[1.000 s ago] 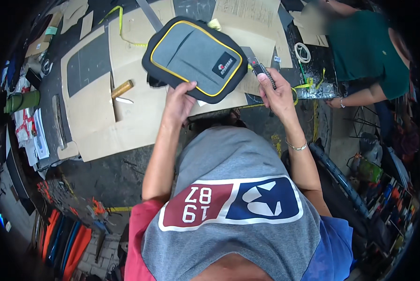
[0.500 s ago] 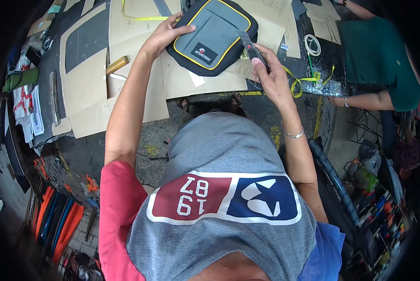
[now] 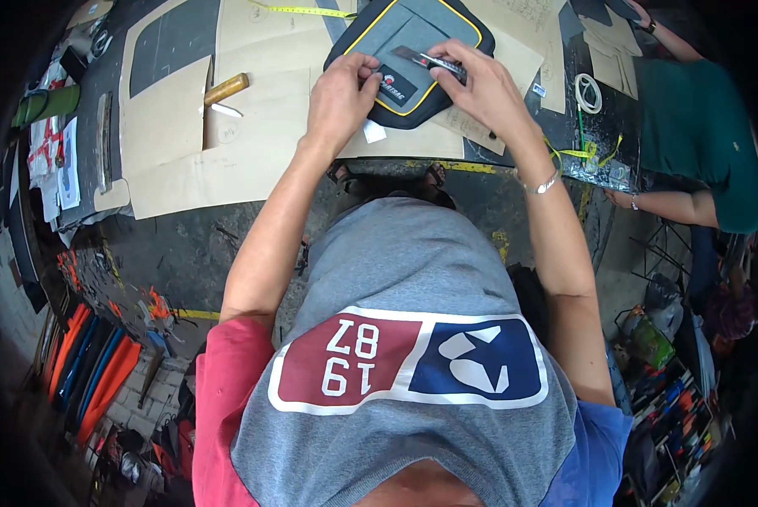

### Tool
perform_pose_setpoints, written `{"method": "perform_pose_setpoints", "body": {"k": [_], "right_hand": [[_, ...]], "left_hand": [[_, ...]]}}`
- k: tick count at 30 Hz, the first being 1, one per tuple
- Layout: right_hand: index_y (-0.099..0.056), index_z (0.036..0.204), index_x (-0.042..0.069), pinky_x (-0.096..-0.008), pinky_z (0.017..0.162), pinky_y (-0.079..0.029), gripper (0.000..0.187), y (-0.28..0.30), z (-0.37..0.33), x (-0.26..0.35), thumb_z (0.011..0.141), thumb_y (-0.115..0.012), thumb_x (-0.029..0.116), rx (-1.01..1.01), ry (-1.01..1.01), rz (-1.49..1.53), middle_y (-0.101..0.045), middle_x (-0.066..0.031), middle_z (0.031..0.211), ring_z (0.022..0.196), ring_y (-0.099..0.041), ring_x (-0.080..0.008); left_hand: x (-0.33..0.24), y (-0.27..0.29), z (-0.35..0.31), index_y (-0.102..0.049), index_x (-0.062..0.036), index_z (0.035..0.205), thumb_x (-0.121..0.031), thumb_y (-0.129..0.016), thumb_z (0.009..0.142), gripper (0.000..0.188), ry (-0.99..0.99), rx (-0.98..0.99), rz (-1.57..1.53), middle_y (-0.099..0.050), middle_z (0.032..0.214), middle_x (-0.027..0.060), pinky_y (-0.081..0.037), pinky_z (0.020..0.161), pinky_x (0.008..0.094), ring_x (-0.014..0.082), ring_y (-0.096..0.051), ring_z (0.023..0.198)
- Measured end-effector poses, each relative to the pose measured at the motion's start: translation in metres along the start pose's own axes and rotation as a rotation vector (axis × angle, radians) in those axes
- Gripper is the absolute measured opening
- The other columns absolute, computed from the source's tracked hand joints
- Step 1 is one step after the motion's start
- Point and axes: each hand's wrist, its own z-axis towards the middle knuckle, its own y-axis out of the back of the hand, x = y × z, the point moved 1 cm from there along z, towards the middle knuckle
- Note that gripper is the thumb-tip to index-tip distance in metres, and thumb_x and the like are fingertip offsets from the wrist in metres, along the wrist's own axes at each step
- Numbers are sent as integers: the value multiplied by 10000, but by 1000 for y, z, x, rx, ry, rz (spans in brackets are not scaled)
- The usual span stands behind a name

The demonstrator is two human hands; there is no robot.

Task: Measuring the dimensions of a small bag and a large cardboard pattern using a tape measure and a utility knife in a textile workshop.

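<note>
A grey and black bag (image 3: 379, 40) with yellow piping lies on the worktable, a small black label (image 3: 402, 89) near its lower edge. My left hand (image 3: 342, 100) is closed, its thumb and fingertips pinched together at the label's left end. Whether something thin is between them is too small to make out. My right hand (image 3: 490, 91) grips a snap-off utility knife (image 3: 442, 65) above the bag. Its blade points left, toward my left fingertips, just over the label. Whether the blade touches the bag I cannot tell.
Brown card patterns (image 3: 163, 135) spread across the table, with a wooden handle (image 3: 227, 89) on them. A yellow tape measure (image 3: 307, 11) lies behind the bag, and a white coil (image 3: 588, 95) to the right. A co-worker in a green shirt (image 3: 692, 139) stands at the right.
My left hand has let go of the bag's upper left edge and come down to the label, fingers now pinched. My right hand has brought the knife in over the bag, blade turned left.
</note>
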Motion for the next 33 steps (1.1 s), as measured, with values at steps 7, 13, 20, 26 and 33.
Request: {"method": "perform_pose_setpoints", "body": {"k": [7, 13, 20, 26, 33], "right_hand": [[-643, 1123, 68, -367, 789, -513, 265, 12, 35, -7, 911, -672, 224, 202, 140, -180, -672, -125, 956, 838, -649, -296], [-641, 1136, 69, -365, 802, -511, 275, 9, 35, -6, 907, -671, 219, 172, 170, -104, -672, -136, 979, 851, -641, -298], [-666, 1123, 86, -384, 829, -520, 257, 9, 40, -9, 900, -663, 213, 243, 234, -245, -685, -139, 999, 898, -658, -304], [-681, 1121, 114, -413, 847, -515, 260, 8, 43, -6, 881, -662, 210, 317, 154, -304, -698, -121, 988, 929, -659, -330], [-697, 974, 49, -429, 791, -530, 236, 23, 54, 11, 779, -689, 182, 350, 246, -240, -700, -163, 943, 898, -666, -364]], "left_hand": [[0, -5, -1, -695, -108, 1073, -165, -647, 887, 200, -135, 10, 207, -679, 956, 86, -550, 773, 405, 293, -676, 869], [3, -10, 16, -690, -67, 973, -159, -659, 874, 139, -233, -13, 316, -704, 882, 155, -566, 745, 446, 334, -698, 832], [8, -13, 39, -664, -34, 878, -147, -680, 839, 120, -432, 131, 387, -674, 716, 203, -573, 693, 471, 383, -696, 731], [12, -13, 22, -650, -52, 865, -183, -680, 837, 138, -288, 79, 267, -691, 809, 165, -557, 703, 451, 352, -689, 781], [20, -17, 19, -639, -73, 898, -238, -681, 850, 177, -241, 94, 249, -680, 857, 130, -544, 713, 435, 340, -670, 804]]}}
